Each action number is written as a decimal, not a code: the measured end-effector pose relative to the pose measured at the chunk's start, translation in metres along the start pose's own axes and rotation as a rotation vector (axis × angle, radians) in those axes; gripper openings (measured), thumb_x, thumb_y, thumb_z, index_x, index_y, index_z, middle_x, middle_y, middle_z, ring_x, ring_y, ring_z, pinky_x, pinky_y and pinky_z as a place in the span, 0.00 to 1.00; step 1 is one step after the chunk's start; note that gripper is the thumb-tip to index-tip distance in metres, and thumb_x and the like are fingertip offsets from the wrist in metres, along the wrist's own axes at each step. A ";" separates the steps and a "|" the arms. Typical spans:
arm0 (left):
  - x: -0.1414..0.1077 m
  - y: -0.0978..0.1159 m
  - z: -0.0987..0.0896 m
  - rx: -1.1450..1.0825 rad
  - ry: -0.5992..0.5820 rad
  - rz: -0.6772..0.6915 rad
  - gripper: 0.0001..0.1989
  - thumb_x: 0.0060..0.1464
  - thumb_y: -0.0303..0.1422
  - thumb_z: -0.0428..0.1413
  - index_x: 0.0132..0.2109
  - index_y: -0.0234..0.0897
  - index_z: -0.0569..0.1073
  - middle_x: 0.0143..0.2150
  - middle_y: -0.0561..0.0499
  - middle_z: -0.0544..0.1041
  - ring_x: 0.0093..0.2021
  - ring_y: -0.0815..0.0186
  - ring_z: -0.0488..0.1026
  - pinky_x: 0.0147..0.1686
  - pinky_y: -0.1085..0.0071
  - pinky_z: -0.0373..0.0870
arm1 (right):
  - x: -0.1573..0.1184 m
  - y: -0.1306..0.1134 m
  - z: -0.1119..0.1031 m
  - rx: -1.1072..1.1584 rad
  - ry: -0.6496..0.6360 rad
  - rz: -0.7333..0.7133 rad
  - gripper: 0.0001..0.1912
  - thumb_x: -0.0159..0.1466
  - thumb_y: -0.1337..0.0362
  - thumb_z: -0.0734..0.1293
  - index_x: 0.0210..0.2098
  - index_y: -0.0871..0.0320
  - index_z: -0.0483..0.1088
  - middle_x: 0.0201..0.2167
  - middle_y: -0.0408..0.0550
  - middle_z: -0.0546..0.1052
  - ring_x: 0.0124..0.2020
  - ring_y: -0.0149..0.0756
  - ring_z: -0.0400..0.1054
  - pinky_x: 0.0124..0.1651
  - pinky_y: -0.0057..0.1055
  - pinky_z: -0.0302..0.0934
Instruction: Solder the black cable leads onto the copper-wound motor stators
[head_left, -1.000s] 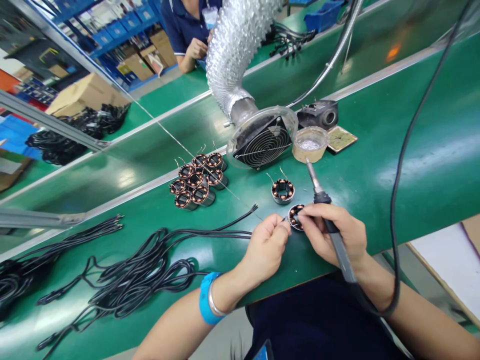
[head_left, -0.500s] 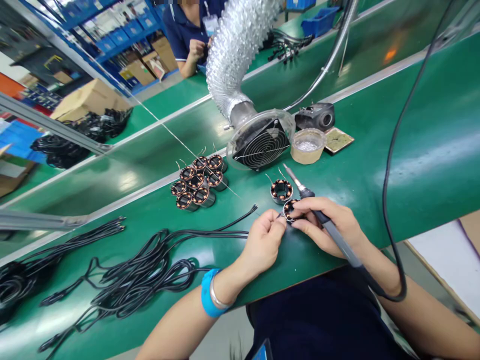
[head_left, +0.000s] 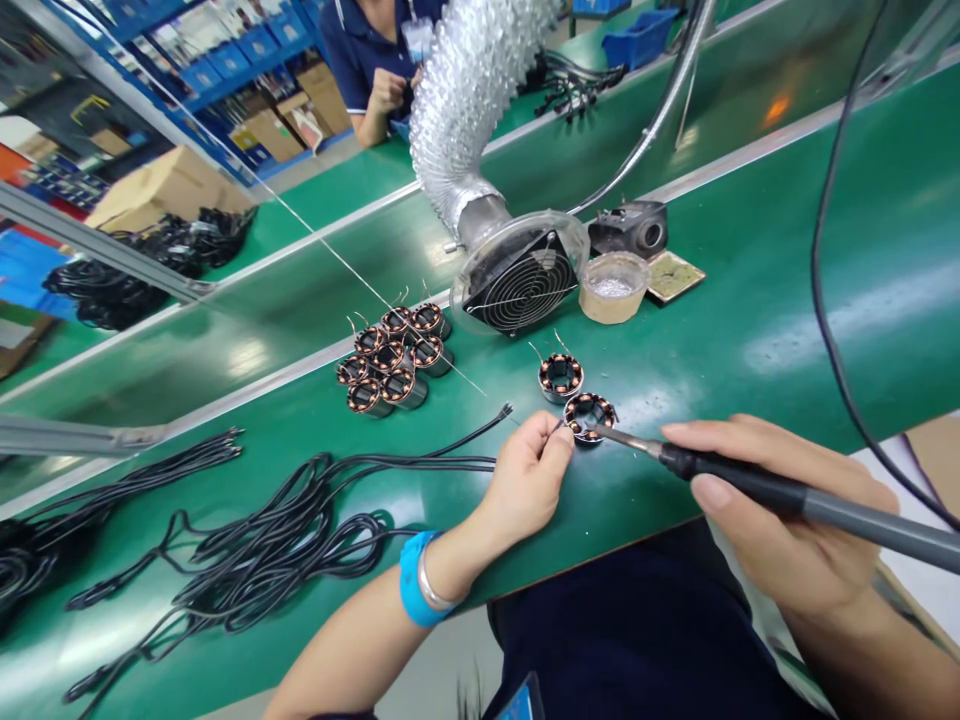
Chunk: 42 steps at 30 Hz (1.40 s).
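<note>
My right hand (head_left: 802, 530) grips a soldering iron (head_left: 694, 464) by its dark handle, thumb below and fingers above. The iron's tip touches or nearly touches the near rim of a motor stator (head_left: 604, 408) with copper windings, which rests on the green bench. At the stator's left edge, my left hand (head_left: 529, 475) is closed in a pinch on the end of a black cable (head_left: 465, 462). The fingertips cover part of that end; whether they also touch the stator, I cannot tell. A second stator (head_left: 560, 378) with two upright wires stands just behind.
Several more stators (head_left: 397, 385) are grouped at the back left. Coiled black cables (head_left: 300, 530) spread over the left side. A fume extractor (head_left: 521, 285) stands behind the work, beside a round tub (head_left: 613, 290) and a square pad (head_left: 675, 276). A co-worker (head_left: 382, 60) sits opposite.
My right hand has let go of the stator and drawn back right, swinging the iron's tip down to the stator's rim. My left hand stays at the stator's left edge.
</note>
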<state>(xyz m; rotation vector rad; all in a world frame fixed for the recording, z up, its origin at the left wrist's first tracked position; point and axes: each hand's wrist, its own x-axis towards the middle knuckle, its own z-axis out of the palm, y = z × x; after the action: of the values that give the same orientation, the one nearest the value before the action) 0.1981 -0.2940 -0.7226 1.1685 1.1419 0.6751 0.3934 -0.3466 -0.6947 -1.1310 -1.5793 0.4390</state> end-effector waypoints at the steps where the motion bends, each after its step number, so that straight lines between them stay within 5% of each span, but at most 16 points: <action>1: 0.000 0.000 0.000 0.002 0.000 0.001 0.19 0.59 0.47 0.54 0.30 0.39 0.60 0.21 0.61 0.54 0.21 0.75 0.49 0.22 0.75 0.48 | 0.000 0.000 0.000 -0.011 0.004 0.001 0.15 0.63 0.71 0.67 0.47 0.52 0.76 0.31 0.44 0.76 0.25 0.31 0.66 0.25 0.31 0.61; 15: -0.003 -0.003 -0.001 0.047 0.004 0.035 0.17 0.62 0.44 0.51 0.30 0.39 0.60 0.22 0.61 0.54 0.22 0.74 0.49 0.24 0.75 0.49 | -0.001 -0.002 0.005 -0.038 -0.047 -0.004 0.12 0.62 0.71 0.67 0.44 0.53 0.74 0.28 0.42 0.75 0.21 0.30 0.64 0.21 0.30 0.59; 26: -0.003 -0.004 -0.001 0.063 -0.004 0.058 0.15 0.64 0.41 0.49 0.31 0.38 0.59 0.22 0.60 0.54 0.22 0.73 0.50 0.25 0.75 0.51 | -0.002 -0.016 0.008 -0.206 -0.086 -0.151 0.15 0.61 0.71 0.65 0.46 0.51 0.71 0.27 0.45 0.77 0.26 0.38 0.71 0.24 0.36 0.63; 42: -0.003 -0.003 -0.001 0.036 -0.012 0.032 0.15 0.63 0.40 0.50 0.31 0.38 0.60 0.22 0.61 0.55 0.22 0.75 0.50 0.24 0.75 0.49 | -0.002 -0.012 0.001 -0.113 -0.003 -0.107 0.15 0.61 0.72 0.66 0.47 0.53 0.74 0.30 0.43 0.77 0.26 0.36 0.69 0.27 0.35 0.64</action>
<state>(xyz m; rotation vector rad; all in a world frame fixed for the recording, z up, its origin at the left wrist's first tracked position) 0.1959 -0.2973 -0.7242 1.2226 1.1310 0.6732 0.3868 -0.3540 -0.6869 -1.1248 -1.6759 0.2830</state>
